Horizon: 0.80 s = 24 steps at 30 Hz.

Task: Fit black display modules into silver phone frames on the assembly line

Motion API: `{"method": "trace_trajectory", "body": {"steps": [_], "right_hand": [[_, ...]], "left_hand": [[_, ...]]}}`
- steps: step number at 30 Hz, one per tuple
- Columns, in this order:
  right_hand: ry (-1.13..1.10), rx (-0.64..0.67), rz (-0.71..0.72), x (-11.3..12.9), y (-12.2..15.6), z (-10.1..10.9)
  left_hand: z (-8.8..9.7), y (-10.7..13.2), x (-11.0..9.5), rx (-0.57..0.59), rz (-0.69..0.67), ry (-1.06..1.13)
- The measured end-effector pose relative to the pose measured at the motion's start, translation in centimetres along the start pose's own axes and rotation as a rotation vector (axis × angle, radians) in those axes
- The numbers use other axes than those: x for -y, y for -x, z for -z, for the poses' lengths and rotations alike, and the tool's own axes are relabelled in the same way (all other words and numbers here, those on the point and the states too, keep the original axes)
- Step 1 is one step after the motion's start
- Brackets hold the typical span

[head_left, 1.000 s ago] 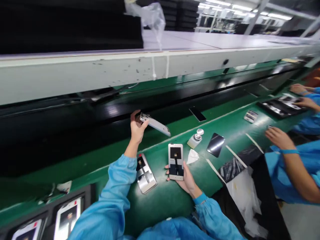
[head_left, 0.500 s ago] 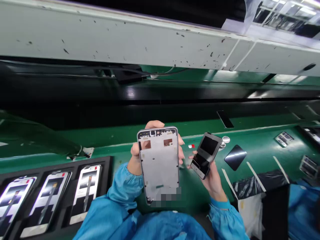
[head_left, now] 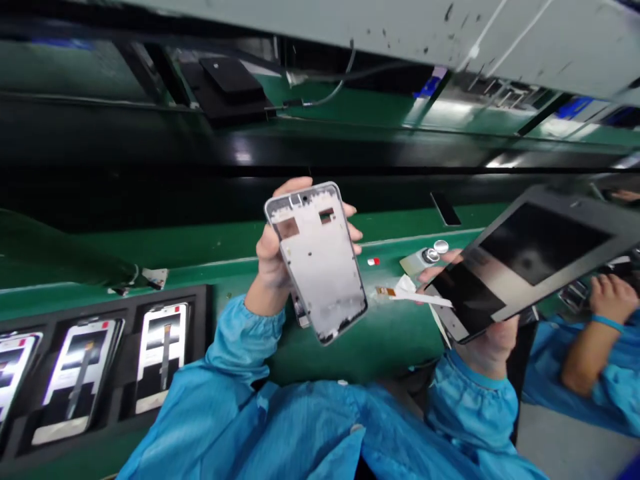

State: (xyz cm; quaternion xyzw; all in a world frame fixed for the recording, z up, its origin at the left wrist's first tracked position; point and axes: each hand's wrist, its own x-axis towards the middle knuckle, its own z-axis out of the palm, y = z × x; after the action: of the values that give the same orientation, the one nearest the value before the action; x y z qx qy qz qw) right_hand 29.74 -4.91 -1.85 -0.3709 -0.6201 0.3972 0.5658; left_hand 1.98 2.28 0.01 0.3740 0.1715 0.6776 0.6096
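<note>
My left hand (head_left: pixel 271 260) is closed around a silver-grey phone frame (head_left: pixel 323 260), its inner side facing me. The frame leans a little, with cut-outs near its top. My right hand (head_left: pixel 495 350) grips a phone screen (head_left: pixel 480 259) from beneath, its back turned up, dark panels and a grey plate showing. Raised and tilted, the screen looks large and close to the camera. A white strip with an orange connector end (head_left: pixel 417 297) sticks out past its lower left edge. Behind the phone frame, another phone part (head_left: pixel 301 312) lies partly hidden on the green bench.
A black tray (head_left: pixel 200 333) at left holds several phone screens (head_left: pixel 161 353) with ribbon cables. Beyond my right hand stand a small bottle (head_left: pixel 414 262) and a red-and-white piece (head_left: pixel 373 262). A dark phone panel (head_left: pixel 445 209) lies farther back. A co-worker's hand (head_left: pixel 614 298) is at right.
The phone frame has tilted and shifted up in view. The screen has swung up and right, nearer the camera, and its strip now shows. The camera view has shifted, bringing in a co-worker's arm.
</note>
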Motion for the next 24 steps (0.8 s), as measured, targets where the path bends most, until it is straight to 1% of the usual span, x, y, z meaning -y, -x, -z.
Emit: {"method": "trace_trajectory", "body": {"steps": [1,3,6,8,11,15,18,21,24], "right_hand": [[-0.012,0.004,0.035,0.7,-0.4,-0.4],[-0.017,0.037,0.079,1.4,-1.0,-1.6],[0.095,0.164,0.126,0.7,-1.3,-2.7],[0.172,0.203,0.178,0.0,-1.1,-2.6],[0.269,0.218,0.237,-0.5,-0.6,-1.7],[0.355,0.264,0.262,-0.2,-0.4,-0.7],[0.405,0.301,0.28,0.1,-0.6,-0.5],[0.439,0.321,0.315,0.1,-1.1,-1.2],[0.436,0.291,0.317,0.0,-1.7,-3.0]], "left_hand": [[0.3,-0.4,0.3,-0.017,-0.021,-0.031],[0.7,-1.0,0.7,-0.034,-0.05,-0.077],[1.3,-1.4,0.7,-0.04,-0.078,-0.127],[1.5,-1.6,0.5,-0.031,-0.098,-0.139],[1.7,-1.7,0.2,-0.007,-0.134,-0.125],[1.6,-1.8,-0.1,-0.009,-0.181,-0.114],[1.5,-1.8,-0.3,0.001,-0.2,-0.11],[1.6,-1.6,-0.3,0.02,-0.206,-0.103],[1.6,-1.6,0.1,0.048,-0.198,-0.123]]}}
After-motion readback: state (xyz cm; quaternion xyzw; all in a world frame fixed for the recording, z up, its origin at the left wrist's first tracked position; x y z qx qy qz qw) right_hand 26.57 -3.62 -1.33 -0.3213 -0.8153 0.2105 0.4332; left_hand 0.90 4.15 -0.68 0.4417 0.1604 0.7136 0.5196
